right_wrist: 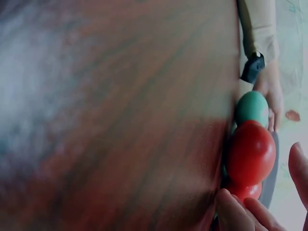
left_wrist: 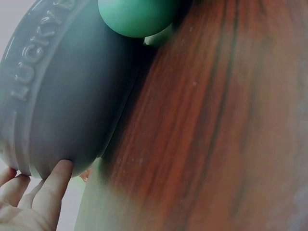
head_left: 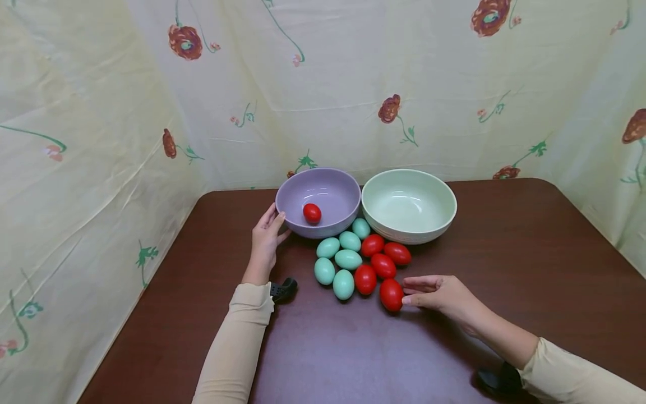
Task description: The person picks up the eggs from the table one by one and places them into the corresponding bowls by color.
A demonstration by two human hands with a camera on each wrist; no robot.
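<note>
A purple bowl [head_left: 348,216] holds one red egg [head_left: 312,214]. My left hand [head_left: 264,238] touches the bowl's left side, its straight fingers [left_wrist: 55,187] against the outer wall in the left wrist view. At the right, my right hand [head_left: 444,297] reaches to the nearest red egg [head_left: 391,295], fingertips right beside it. In the right wrist view, thumb and fingers stand wide apart, with that red egg [right_wrist: 250,151] just beyond them. Several more red eggs [head_left: 383,266] and several mint-green eggs [head_left: 348,259] lie grouped on the table in front of the bowls.
A pale green bowl [head_left: 409,210] stands right of the purple one, their rims close together. Both sit near the back edge of the dark brown table [head_left: 510,247]. Flower-patterned cloth [head_left: 323,84] hangs behind and along the sides.
</note>
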